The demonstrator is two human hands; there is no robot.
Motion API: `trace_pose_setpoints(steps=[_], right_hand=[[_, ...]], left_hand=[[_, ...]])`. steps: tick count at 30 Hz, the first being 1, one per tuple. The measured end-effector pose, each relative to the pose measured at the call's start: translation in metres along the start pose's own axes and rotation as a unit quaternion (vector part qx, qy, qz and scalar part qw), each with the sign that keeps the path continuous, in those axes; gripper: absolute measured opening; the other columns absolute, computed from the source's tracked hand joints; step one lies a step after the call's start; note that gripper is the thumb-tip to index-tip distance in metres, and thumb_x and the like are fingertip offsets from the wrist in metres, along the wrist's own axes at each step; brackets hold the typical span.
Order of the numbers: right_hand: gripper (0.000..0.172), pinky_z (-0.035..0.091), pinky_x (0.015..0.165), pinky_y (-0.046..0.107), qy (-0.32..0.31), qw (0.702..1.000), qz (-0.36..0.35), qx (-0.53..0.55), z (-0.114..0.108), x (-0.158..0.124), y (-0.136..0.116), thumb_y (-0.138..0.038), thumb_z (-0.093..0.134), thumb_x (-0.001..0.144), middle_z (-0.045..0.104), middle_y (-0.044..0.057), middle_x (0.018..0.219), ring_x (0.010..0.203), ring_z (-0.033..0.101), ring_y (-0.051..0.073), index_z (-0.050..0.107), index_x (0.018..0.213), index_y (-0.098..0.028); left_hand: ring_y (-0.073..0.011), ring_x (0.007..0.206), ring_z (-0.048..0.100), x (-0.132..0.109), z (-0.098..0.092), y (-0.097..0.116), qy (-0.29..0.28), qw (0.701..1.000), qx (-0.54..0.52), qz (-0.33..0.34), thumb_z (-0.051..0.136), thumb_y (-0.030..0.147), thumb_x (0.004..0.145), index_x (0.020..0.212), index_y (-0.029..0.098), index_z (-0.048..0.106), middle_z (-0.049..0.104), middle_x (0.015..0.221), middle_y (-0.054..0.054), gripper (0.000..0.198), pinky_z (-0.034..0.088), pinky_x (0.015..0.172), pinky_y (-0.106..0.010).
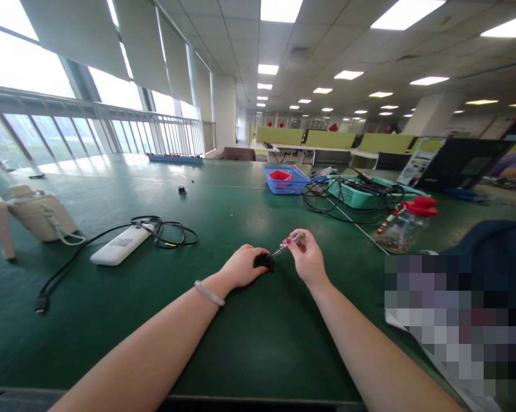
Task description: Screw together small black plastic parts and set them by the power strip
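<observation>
My left hand (242, 265), with a pale bangle (209, 293) on its wrist, grips a small black part (263, 262) against the green tabletop. What kind of part it is I cannot make out. Between the fingers of my right hand (308, 258) is a screwdriver (290, 244) with a clear handle. Its shaft slants down to the left, and the tip meets or nearly meets the black part; the exact contact is too small to tell.
Left of my hands lie a white power bank (123, 245) and a black cable (181, 234). A small black piece (181, 190) sits farther back. Beyond my right hand stand a blue basket (298, 187), a green basket (352, 197) with cables, and a red-lidded jar (406, 229).
</observation>
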State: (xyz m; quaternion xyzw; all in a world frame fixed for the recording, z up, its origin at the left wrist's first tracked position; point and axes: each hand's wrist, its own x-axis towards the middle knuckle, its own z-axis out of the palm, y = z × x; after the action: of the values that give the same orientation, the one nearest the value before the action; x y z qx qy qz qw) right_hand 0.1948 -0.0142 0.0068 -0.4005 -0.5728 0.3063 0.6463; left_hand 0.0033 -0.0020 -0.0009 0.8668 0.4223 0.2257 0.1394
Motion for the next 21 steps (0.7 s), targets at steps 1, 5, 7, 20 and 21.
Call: trace_pose_setpoints(steps=[1,5,7,20,21], right_hand=[[0.028,0.057,0.079,0.037,-0.007,1.0,-0.004,-0.012,-0.0006,0.0001,-0.0002,-0.043,0.069,0.078,0.061,0.0,0.082,0.078,0.069,0.02,0.054,0.088,-0.022],[0.022,0.056,0.08,0.037,-0.044,0.995,-0.03,-0.082,-0.0019,-0.0023,-0.0043,-0.04,0.064,0.083,0.064,0.002,0.084,0.08,0.07,0.021,0.055,0.093,-0.023],[0.02,0.055,0.081,0.037,-0.055,0.99,-0.046,-0.122,-0.0017,-0.0043,-0.0071,-0.038,0.063,0.085,0.066,0.003,0.086,0.082,0.07,0.021,0.056,0.095,-0.023],[0.034,0.055,0.07,0.034,0.022,0.999,0.007,-0.044,-0.0065,0.0026,-0.0037,-0.046,0.072,0.074,0.062,0.0,0.077,0.069,0.066,0.019,0.053,0.09,-0.023],[0.035,0.054,0.069,0.034,0.022,0.999,0.01,-0.046,-0.0064,0.0025,-0.0039,-0.046,0.073,0.073,0.062,0.0,0.077,0.069,0.065,0.019,0.053,0.09,-0.023]], left_hand=[[-0.0252,0.107,0.059,-0.0001,0.0,-0.0001,0.004,1.0,-0.001,0.003,0.067,0.033,0.078,0.12,0.025,0.063,0.071,0.11,-0.005,0.043,0.047,0.098,-0.038],[-0.0252,0.107,0.061,-0.0001,-0.0003,0.0003,0.012,1.0,0.0,0.003,0.069,0.035,0.077,0.118,0.024,0.065,0.07,0.112,-0.006,0.043,0.046,0.098,-0.038],[-0.0255,0.104,0.062,0.0001,-0.0005,0.0005,0.006,1.0,0.004,-0.009,0.069,0.037,0.077,0.119,0.025,0.064,0.071,0.111,-0.006,0.044,0.048,0.096,-0.039],[-0.0254,0.105,0.063,-0.0004,0.0004,-0.0026,-0.013,0.999,0.022,-0.019,0.063,0.034,0.08,0.129,0.024,0.06,0.07,0.114,-0.008,0.05,0.049,0.096,-0.037],[-0.0255,0.105,0.064,-0.0004,0.0007,-0.0033,-0.015,0.999,0.023,-0.019,0.062,0.035,0.08,0.13,0.024,0.059,0.07,0.115,-0.009,0.051,0.049,0.096,-0.037]])
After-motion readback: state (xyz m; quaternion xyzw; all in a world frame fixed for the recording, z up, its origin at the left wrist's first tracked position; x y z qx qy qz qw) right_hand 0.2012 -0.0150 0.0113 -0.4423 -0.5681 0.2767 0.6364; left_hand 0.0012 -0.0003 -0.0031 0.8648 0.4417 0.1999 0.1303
